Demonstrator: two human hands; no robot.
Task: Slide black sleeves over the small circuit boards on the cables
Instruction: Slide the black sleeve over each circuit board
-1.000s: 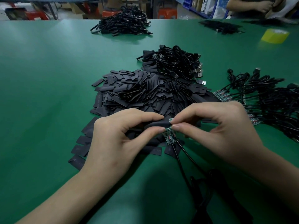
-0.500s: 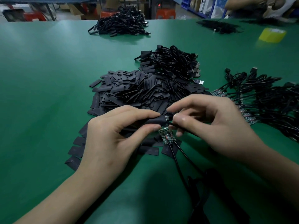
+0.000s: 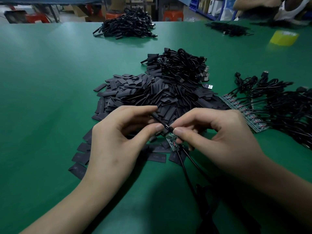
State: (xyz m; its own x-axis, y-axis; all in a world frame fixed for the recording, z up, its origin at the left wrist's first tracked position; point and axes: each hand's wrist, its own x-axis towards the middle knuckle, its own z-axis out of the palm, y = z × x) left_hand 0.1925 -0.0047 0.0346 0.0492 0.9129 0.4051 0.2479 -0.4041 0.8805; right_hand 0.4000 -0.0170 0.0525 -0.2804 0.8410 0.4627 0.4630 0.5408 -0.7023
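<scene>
My left hand [image 3: 118,139] pinches a black sleeve [image 3: 157,120] between thumb and forefinger, held edge-on just above the table. My right hand [image 3: 216,137] pinches a black cable [image 3: 184,168] right at the sleeve's near end, where a bit of red wire shows. A second small green circuit board [image 3: 171,141] lies bare under the fingertips, its own cable running toward me. A big pile of loose flat black sleeves [image 3: 148,97] lies directly behind both hands.
A row of bare green boards [image 3: 243,110] on tangled cables [image 3: 287,105] lies at the right. A heap of cables with USB plugs [image 3: 182,66] sits behind the sleeves, another heap [image 3: 126,26] far back. Yellow tape roll [image 3: 283,37] and a person's arms at far right.
The board my right hand held at the sleeve's mouth has gone inside the sleeve. The sleeve now tilts up to the left, and both hands have drifted slightly away from me.
</scene>
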